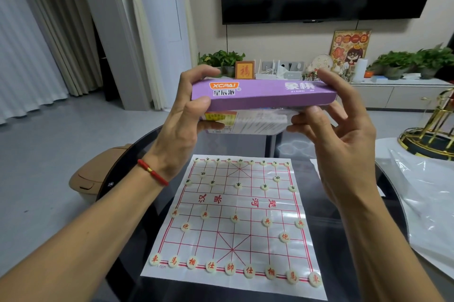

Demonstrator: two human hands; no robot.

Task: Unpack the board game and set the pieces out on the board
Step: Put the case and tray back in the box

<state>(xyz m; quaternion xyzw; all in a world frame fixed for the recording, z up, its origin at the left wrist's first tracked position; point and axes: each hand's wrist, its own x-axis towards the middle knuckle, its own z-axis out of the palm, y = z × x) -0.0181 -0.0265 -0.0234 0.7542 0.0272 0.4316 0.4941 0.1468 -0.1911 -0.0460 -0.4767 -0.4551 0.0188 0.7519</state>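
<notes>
— Both hands grip? 
— Yes: left hand (183, 115) and right hand (341, 134) pinch the purple box (262, 95) by its ends, raised at twelve o'clock above the board (233, 206). 
— Nearby? 
— Pieces (230, 268) set out; plastic sheet (427, 203) at three o'clock.

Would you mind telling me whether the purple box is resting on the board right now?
No, both hands hold the purple box in the air above the board.

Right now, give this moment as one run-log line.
left hand: grips box | right hand: grips box | box: above board | pieces: set out
</notes>
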